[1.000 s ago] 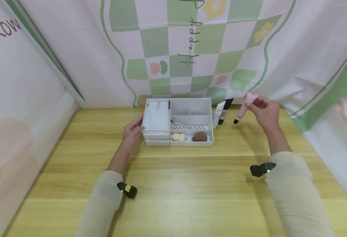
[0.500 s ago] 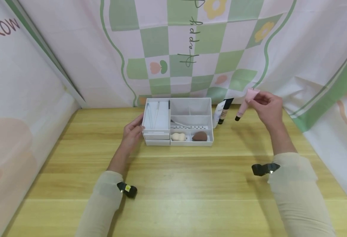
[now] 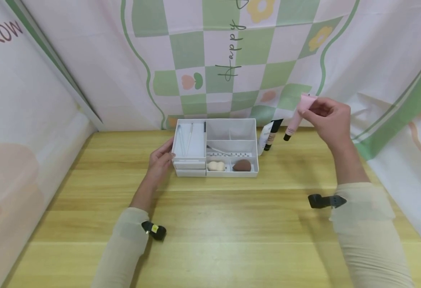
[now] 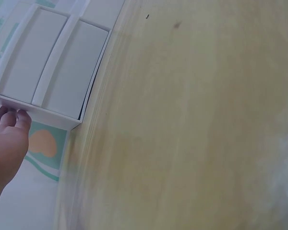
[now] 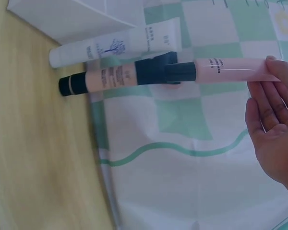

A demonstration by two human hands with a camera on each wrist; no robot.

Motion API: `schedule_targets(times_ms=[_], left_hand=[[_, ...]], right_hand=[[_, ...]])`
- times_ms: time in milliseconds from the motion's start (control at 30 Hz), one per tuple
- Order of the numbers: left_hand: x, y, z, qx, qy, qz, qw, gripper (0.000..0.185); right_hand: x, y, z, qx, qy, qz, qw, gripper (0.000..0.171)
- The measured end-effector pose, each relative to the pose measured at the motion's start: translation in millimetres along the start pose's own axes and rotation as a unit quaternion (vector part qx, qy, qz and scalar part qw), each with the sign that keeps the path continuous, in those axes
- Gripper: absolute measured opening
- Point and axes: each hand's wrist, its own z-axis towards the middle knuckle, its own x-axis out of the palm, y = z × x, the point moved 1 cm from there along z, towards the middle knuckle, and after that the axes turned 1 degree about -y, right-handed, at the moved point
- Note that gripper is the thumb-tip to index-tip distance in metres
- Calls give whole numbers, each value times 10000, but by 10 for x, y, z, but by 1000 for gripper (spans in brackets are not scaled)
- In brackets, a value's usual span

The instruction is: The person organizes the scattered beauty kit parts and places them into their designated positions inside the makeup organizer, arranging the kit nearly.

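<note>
Between thumb and fingers, my right hand (image 3: 330, 120) pinches a pink squeeze tube (image 3: 297, 120) with a black cap by its flat end. The tube is in the air, tilted cap-down, above the back right of the table. In the right wrist view its black cap overlaps a beige-and-black tube (image 5: 113, 78); a white tube (image 5: 120, 44) stands beside that one, near the organizer. My left hand (image 3: 159, 159) rests against the left side of a white desktop organizer (image 3: 232, 124). From the left wrist view, its fingertips touch the side wall near the drawers (image 4: 69, 67).
Inside the organizer lie a brown makeup sponge (image 3: 242, 165), a cream sponge (image 3: 216, 166) and a thin brush-like stick (image 3: 219, 151). Slim sticks (image 3: 189, 140) rest on its left top. A patterned curtain (image 3: 221, 52) hangs right behind the wooden table (image 3: 210, 232).
My right hand has risen and moved slightly right, lifting the pink tube higher off the table. The left hand and the organizer have stayed in place.
</note>
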Motion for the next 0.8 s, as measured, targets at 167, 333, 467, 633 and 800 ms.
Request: schedule_targets(times_ms=[167, 333, 467, 633, 800], left_hand=[[-2, -7, 1, 18, 1, 7, 10000, 62], [-16, 4, 9, 33, 47, -45, 10000, 63], [-18, 8, 13, 40, 63, -74, 9999, 63], [-17, 10, 18, 20, 66, -51, 10000, 63], [-18, 7, 14, 4, 29, -40, 10000, 62]], right_hand=[[55, 133, 3, -137, 193, 141, 9996, 20], [144, 235, -27, -216, 479, 485, 9974, 19], [241, 293, -44, -239, 683, 675, 9951, 19], [373, 334, -45, -311, 949, 955, 9904, 21], [491, 381, -53, -269, 1092, 792, 9905, 19]])
